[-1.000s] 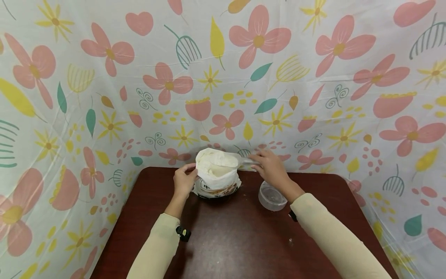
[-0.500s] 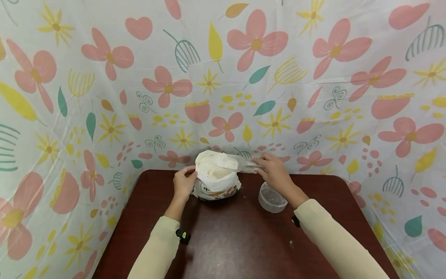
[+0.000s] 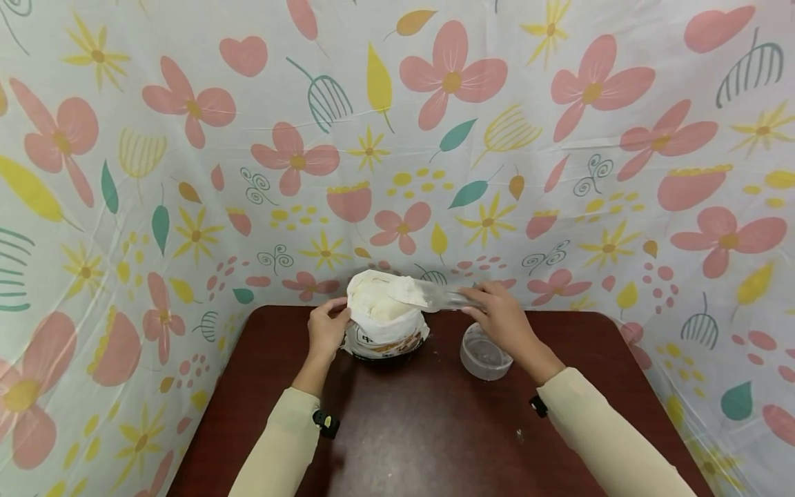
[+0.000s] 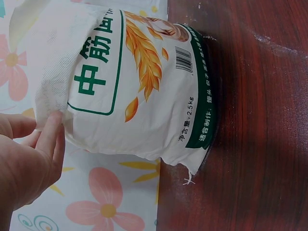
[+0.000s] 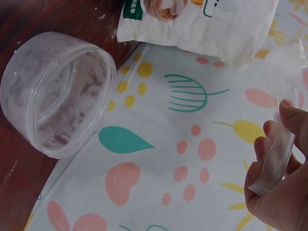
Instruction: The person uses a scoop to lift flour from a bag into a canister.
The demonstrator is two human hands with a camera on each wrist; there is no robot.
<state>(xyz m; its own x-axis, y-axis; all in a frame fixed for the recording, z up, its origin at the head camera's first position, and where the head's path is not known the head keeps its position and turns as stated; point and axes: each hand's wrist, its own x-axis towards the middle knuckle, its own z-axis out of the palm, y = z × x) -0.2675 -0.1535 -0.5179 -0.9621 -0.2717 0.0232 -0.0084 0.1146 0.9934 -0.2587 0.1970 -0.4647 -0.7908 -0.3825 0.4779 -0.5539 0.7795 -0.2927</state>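
Flour bag (image 3: 386, 333) upright near the far edge of the desk (image 3: 397, 428), mouth open, white powder (image 3: 375, 302) inside. On my feed the left hand (image 3: 326, 333) has its fingers pinching the folded rim. Right hand (image 3: 504, 321): fingers curled round the handle of the clear scoop (image 3: 442, 298), blade over the bag's mouth, loaded. Clear round container (image 3: 486, 367) sits right of the bag. My estimate: bag weighty below, soft-walled; I'd steady it by the rim, never lift there. Scoop light, stiff, possibly slippery with dust; hold the handle, blade level.
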